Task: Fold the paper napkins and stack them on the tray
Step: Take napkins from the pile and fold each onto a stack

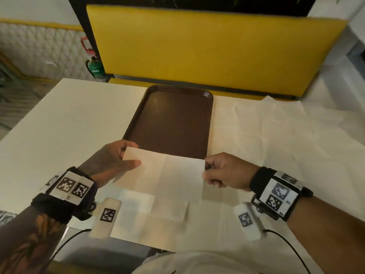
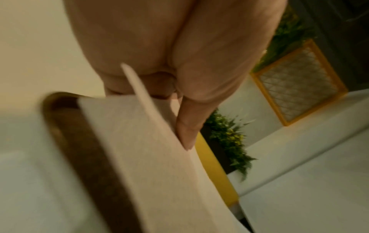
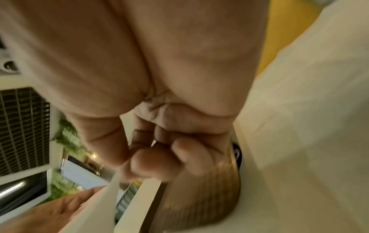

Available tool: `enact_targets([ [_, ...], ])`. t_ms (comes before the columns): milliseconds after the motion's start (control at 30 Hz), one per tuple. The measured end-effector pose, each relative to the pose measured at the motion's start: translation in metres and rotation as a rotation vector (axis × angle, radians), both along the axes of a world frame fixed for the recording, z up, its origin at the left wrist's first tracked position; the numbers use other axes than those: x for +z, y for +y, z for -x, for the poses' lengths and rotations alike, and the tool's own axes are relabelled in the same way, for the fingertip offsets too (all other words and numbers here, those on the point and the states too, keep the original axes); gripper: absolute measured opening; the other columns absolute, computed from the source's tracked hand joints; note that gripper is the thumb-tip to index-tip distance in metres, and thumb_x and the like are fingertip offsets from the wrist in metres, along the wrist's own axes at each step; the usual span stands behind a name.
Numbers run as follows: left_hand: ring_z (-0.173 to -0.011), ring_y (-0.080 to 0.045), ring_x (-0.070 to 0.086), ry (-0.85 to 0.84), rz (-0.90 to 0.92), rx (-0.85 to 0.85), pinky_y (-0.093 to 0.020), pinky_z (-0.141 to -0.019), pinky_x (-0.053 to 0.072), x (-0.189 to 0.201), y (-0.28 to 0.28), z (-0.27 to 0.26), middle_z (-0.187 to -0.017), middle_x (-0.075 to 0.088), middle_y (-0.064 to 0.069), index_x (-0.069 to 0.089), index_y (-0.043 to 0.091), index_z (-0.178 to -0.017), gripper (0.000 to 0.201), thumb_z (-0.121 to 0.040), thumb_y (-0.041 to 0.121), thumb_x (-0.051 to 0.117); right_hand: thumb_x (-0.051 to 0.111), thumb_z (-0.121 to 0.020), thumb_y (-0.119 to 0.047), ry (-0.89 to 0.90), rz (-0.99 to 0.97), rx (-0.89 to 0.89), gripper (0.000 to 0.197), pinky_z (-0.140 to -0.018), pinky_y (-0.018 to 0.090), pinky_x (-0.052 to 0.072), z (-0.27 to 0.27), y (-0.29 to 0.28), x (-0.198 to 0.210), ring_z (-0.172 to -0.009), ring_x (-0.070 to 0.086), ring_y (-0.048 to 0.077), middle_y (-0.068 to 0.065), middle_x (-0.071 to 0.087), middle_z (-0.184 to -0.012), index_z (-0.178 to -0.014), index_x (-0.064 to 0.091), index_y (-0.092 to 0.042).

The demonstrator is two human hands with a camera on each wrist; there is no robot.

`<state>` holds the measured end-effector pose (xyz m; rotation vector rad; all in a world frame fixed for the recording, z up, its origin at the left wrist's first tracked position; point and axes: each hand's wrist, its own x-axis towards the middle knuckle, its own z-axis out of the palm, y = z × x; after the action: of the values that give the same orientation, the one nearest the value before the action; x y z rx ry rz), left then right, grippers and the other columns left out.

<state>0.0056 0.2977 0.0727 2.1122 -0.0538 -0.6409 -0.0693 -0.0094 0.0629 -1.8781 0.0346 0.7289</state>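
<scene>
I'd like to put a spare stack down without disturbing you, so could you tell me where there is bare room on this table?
The table left of the brown tray is bare out to its edge. The tray floor holds nothing. It is crowded elsewhere: unfolded sheets cover the right side, and both the left hand and right hand hold a napkin over the near edge.

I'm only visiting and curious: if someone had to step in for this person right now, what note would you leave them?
Left hand: pinches the left edge of the napkin, thumb on top.
Right hand: fingers curled, pinching its right edge.
The napkin is held up over the table, just short of the brown tray's near end.
More paper lies flat on the table beneath it.
Done: nothing lies on the tray yet.
Left: finish folding, put it on the tray, then the rest.
</scene>
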Motion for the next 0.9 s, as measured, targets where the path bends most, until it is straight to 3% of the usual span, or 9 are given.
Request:
enact_targets([
  [33, -0.071, -0.019, 0.063, -0.014, -0.057, -0.005, -0.028, -0.059, 0.053, -0.007, 0.007, 0.001, -0.089, 0.066, -0.010, 0.054, 0.006, -0.115, 0.042, -0.077, 0.007, 0.074, 0.057, -0.092, -0.005, 0.038, -0.008, -0.018, 0.008, -0.049, 0.023, 0.037, 0.000, 0.011, -0.005, -0.051, 0.045, 0.013, 0.002, 0.059, -0.062, -0.089, 0.062, 0.001],
  [133, -0.081, -0.026, 0.064, -0.011, -0.199, -0.019, -0.040, -0.074, 0.056, -0.033, 0.024, 0.003, -0.091, 0.065, -0.010, 0.054, 0.007, -0.115, 0.043, -0.077, 0.010, 0.074, 0.056, -0.089, -0.003, 0.146, 0.012, -0.046, 0.008, -0.044, 0.022, 0.033, 0.005, 0.037, -0.027, -0.047, 0.040, 0.013, 0.007, 0.057, -0.061, -0.087, 0.062, 0.001],
  [267, -0.081, -0.019, 0.058, -0.078, -0.395, -0.046, -0.030, -0.074, 0.048, -0.070, 0.026, 0.010, -0.089, 0.060, -0.003, 0.053, 0.013, -0.116, 0.049, -0.075, 0.023, 0.077, 0.056, -0.084, -0.007, 0.210, 0.197, -0.004, 0.018, -0.050, 0.023, 0.039, 0.010, 0.059, -0.056, -0.046, 0.045, 0.014, 0.000, 0.057, -0.051, -0.067, 0.060, -0.007],
  [400, -0.068, -0.013, 0.055, -0.107, -0.421, 0.025, -0.026, -0.065, 0.043, -0.085, 0.015, 0.014, -0.075, 0.057, 0.001, 0.047, 0.017, -0.113, 0.048, -0.076, 0.023, 0.077, 0.056, -0.083, -0.014, 0.240, 0.348, -0.016, 0.018, -0.050, 0.022, 0.041, 0.012, 0.070, -0.069, -0.048, 0.048, 0.015, 0.003, 0.058, -0.057, -0.068, 0.066, -0.010],
  [567, -0.067, -0.013, 0.055, -0.134, -0.440, 0.033, -0.028, -0.068, 0.044, -0.092, 0.012, 0.017, -0.073, 0.058, 0.001, 0.043, 0.019, -0.114, 0.050, -0.076, 0.021, 0.076, 0.055, -0.085, -0.018, 0.249, 0.408, -0.032, 0.021, -0.060, 0.025, 0.046, 0.009, 0.074, -0.074, -0.055, 0.053, 0.016, 0.002, 0.062, -0.062, -0.071, 0.068, -0.011],
  [733, -0.068, -0.016, 0.057, -0.133, -0.419, 0.058, -0.029, -0.069, 0.047, -0.097, 0.013, 0.019, -0.073, 0.060, -0.001, 0.039, 0.022, -0.114, 0.052, -0.077, 0.022, 0.075, 0.053, -0.086, -0.018, 0.236, 0.409, -0.050, 0.020, -0.054, 0.022, 0.042, 0.007, 0.071, -0.076, -0.052, 0.051, 0.013, -0.002, 0.058, -0.056, -0.071, 0.066, -0.010],
  [900, -0.070, -0.017, 0.059, -0.114, -0.441, 0.070, -0.029, -0.069, 0.048, -0.102, 0.009, 0.022, -0.076, 0.060, -0.001, 0.037, 0.024, -0.115, 0.053, -0.077, 0.024, 0.075, 0.054, -0.084, -0.019, 0.183, 0.412, -0.054, 0.025, -0.076, 0.033, 0.054, 0.003, 0.066, -0.082, -0.069, 0.063, 0.020, 0.007, 0.072, -0.075, -0.080, 0.070, -0.001],
])
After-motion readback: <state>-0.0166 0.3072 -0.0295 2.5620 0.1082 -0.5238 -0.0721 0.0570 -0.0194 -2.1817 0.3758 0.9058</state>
